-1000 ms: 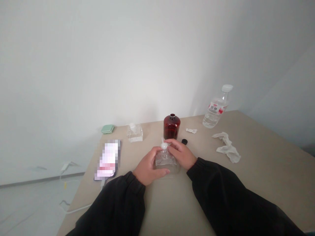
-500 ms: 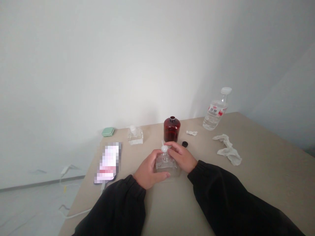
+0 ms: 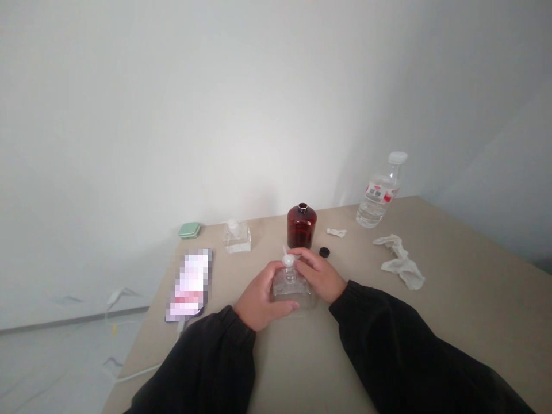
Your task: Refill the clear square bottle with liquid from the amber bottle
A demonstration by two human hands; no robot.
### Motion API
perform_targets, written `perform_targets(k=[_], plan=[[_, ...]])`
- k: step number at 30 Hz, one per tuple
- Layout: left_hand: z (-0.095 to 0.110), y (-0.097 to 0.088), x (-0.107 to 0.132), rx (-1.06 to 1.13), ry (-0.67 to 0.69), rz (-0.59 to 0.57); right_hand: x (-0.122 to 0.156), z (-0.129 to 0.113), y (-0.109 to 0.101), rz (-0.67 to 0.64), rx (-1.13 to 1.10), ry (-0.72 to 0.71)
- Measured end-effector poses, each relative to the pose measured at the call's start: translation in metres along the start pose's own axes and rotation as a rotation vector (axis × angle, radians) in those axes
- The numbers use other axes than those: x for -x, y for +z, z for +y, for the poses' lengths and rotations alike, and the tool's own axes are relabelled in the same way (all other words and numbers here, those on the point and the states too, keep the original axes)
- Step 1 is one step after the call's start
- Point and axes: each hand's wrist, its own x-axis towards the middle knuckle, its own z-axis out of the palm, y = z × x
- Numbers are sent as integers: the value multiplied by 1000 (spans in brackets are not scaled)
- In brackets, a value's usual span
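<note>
A clear, square pump bottle stands upright on the table in front of me. My left hand grips its left side, thumb across the front. At its top, the fingers of my right hand close around the white pump head, whose spout points away from me. Just behind stands a dark red-brown bottle with an uncapped neck. A small black cap lies to the right of that bottle. Farther left sits a second clear square bottle with a whitish pump top.
A water bottle stands at the back right, near crumpled tissue and a smaller tissue scrap. On the left are a phone with a white cable and a green case. A wall rises behind the table.
Both hands keep their hold on the clear pump bottle and its head. Apart from a very slight shift of the view, nothing visibly moves.
</note>
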Motion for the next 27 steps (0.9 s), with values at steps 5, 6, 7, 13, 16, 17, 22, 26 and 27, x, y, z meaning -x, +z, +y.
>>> perform_targets(k=[5,6,7,13,16,17,22,26,27], plan=[[2,0,0,-3,-8,1,0,1,0,-4,-4,5],[2,0,0,1,-8,0,0,1,0,-5,-4,6],[1,0,0,2,-8,-1,-1,1,0,-5,-3,5],[-3,-1,1,-19,7,-2,-1,1,0,-15,10,-2],[-2,-1,0,-11,12,-8,0,0,0,-18,16,4],[-1,-1,0,-9,12,-11,0,0,0,-15,21,1],[1,0,0,-17,7,-7,0,1,-1,-13,28,-6],[2,0,0,-17,5,-7,-1,1,-1,-19,28,5],[2,0,-1,-15,8,-6,-1,1,0,-19,26,8]])
